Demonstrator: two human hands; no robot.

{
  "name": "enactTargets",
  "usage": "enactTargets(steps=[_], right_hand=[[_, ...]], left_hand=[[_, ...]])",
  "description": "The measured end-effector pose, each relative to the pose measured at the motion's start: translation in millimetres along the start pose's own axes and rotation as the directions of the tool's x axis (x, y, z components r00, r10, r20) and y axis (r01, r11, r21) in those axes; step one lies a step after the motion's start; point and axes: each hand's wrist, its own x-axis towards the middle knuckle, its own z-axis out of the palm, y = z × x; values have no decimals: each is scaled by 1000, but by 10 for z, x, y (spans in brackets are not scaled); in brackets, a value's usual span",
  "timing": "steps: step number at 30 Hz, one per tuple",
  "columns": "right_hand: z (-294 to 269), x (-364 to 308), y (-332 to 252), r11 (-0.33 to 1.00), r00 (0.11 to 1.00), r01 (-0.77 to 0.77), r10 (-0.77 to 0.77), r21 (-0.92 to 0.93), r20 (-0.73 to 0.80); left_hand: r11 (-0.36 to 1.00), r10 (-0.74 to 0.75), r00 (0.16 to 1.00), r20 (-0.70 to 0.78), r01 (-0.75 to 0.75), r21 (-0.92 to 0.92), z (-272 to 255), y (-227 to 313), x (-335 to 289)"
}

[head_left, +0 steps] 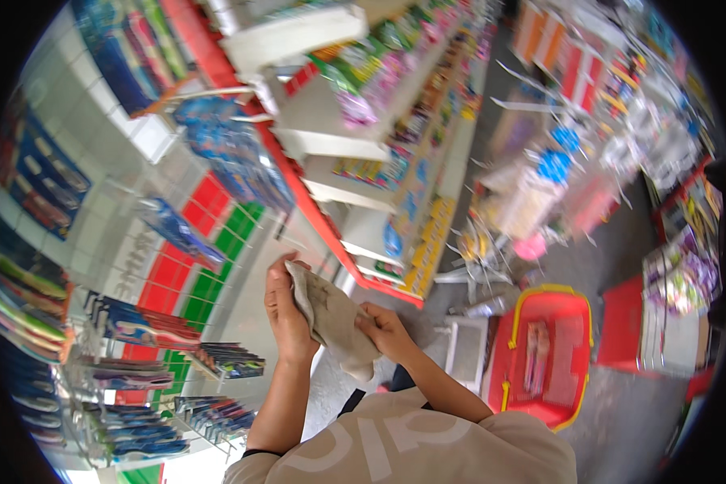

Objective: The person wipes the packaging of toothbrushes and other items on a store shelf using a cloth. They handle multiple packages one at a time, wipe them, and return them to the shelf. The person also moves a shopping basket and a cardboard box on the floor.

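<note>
Grey-beige cloth, dark smudges on its upper part, in the air ahead of the torso, between both hands. Left forearm steep, nearly upright; left hand closed around the cloth's left side, fingers pointing up, exact thumb placement unclear. Right forearm slants up and leftward, elbow out; right hand pinches the cloth's right side, thumb on the near face, other fingers mostly hidden. Lower end of cloth droops between the wrists. In view it sits just left of the lower corner of the red-edged shelf unit; depth gap can't be told. Red basket, yellow rim, on floor, right side, well apart from hands.
</note>
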Motion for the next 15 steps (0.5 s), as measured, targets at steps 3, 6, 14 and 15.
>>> enactTargets(steps=[3, 6, 14, 15], right_hand=[[-126, -413, 136, 986, 936, 72, -14, 152, -351], [-323, -874, 153, 992, 856, 87, -29, 89, -516], [-692, -2014, -50, 971, 691, -118, -71, -210, -719], [-742, -2154, -94, 967, 719, -66, -126, -247, -683]], left_hand=[[968, -174, 977, 127, 193, -158, -13, -457, -408], [898, -407, 883, 234, 434, -77, 1, -893, -879], [752, -650, 668, 361, 633, 184, 336, -1205, -1630], [743, -665, 658, 353, 633, 219, 391, -1199, -1675]])
